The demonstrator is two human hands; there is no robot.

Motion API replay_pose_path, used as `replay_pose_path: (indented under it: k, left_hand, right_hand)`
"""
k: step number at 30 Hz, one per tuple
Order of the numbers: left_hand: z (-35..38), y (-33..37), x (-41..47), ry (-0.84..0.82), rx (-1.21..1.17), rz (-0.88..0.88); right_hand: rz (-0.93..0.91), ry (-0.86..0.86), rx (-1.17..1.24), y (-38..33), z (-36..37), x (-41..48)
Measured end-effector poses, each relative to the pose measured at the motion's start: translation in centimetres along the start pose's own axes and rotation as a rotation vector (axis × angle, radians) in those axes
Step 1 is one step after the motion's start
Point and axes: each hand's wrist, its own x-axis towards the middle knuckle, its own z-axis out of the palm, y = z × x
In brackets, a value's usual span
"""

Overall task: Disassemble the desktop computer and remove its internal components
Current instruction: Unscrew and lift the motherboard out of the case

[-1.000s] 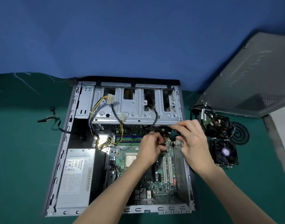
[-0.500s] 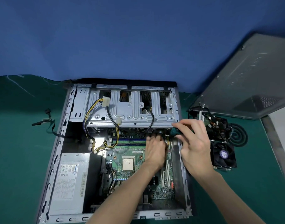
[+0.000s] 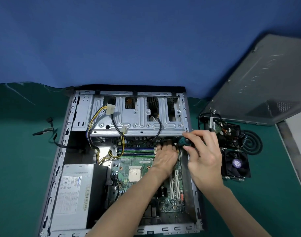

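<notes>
Already partway through stripping the computer case (image 3: 61, 168). Has lost the side panel (image 3: 266, 82), propped at the far right, and the cooling fan (image 3: 235, 163), set on the green worktop (image 3: 18, 151) near the case's right wall. Contains the motherboard (image 3: 139, 162) with its memory sticks (image 3: 136, 151) and bare processor (image 3: 134, 174), the power supply (image 3: 73, 194) at near left, the drive cage (image 3: 137, 117) at the far end, and yellow-and-black cables (image 3: 97, 114) looped over it. Lies near the middle of the worktop, open side up, long axis running from the person toward the blue backdrop (image 3: 146, 40), drive-cage end pointing away. Grips a screwdriver (image 3: 184, 140) by its dark handle in the right hand (image 3: 204, 156), at the board's far right corner under the cage edge. Reaches the left hand (image 3: 165, 158), back up, to the same corner with fingertips hidden, so cannot tell whether holding anything. Probably loosening a board screw; most removal left.
</notes>
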Motion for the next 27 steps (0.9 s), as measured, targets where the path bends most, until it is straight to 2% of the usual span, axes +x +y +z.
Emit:
replay_pose_path:
  k: [8,16,24,27]
  left_hand:
    - [0.1,1.4,-0.3,0.013,0.102,-0.075]
    - [0.1,2.1,-0.6,0.030,0.177,-0.099]
    - [0.1,0.8,0.0,0.046,0.306,0.116]
    - [-0.1,0.7,-0.5,0.076,0.276,0.126]
  right_hand:
    - [0.028,0.148,0.073,-0.8,-0.6,-1.1]
    - [0.041,0.186,0.072,-0.9,-0.4,-3.0]
    - [0.042,0.213,0.123,-0.9,0.2,-3.0]
    - [0.052,0.232,0.138,-1.1,0.6,-2.7]
